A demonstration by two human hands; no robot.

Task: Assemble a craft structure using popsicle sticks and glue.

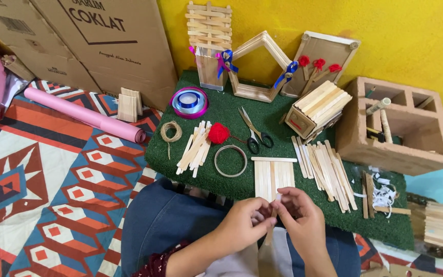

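Observation:
My left hand [246,220] and my right hand [299,218] meet over my lap, fingertips pinched together on a thin wooden craft stick [271,237] that points down between them. Just beyond the fingers lies a flat panel of glued craft sticks [273,176] on the green turf mat [232,110]. A loose pile of sticks [325,172] lies to the right of the panel, another small pile [195,149] to the left.
On the mat: black scissors [255,132], a red pom-pom [218,133], a tape ring [230,161], twine coil [170,132], ribbon spool [188,101], stick frames and a small stick box [317,109]. A brown compartment box [397,125] stands right. Pink paper roll [85,114] and cardboard boxes sit left.

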